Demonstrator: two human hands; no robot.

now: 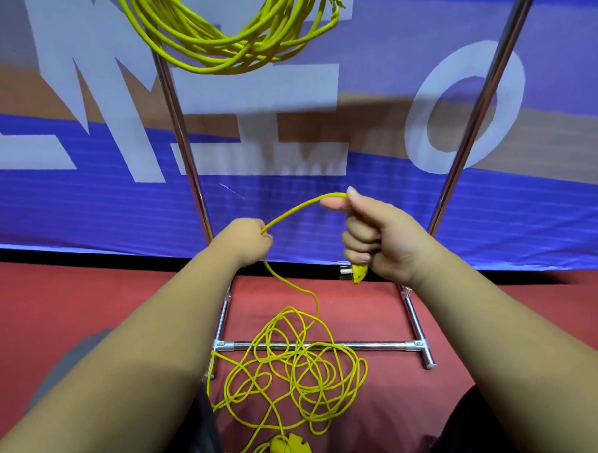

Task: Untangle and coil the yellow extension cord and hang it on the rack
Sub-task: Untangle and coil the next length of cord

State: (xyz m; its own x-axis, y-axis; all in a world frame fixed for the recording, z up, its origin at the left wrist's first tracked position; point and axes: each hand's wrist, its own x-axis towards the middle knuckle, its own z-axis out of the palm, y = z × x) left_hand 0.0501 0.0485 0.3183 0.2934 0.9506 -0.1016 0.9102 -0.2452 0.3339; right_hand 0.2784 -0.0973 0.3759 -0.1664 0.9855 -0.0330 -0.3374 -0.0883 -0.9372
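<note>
Red floor [64, 301], blue lettered banner [86, 210], chrome rack [481, 107], left hand [247, 241] and right hand [379, 243] gripping yellow cord [359, 273]

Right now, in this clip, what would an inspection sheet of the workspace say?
Surface: red floor.
Job's things: yellow extension cord lies tangled on the floor across the base bar of the rack; socket end at the bottom edge.
Clutter: nothing seen.
Grippers: left hand grips the cord; right hand grips it, plug sticking out below.
Cables: a coiled yellow cord hangs at the top.
Surroundings: blue banner with white letters behind the rack.
</note>
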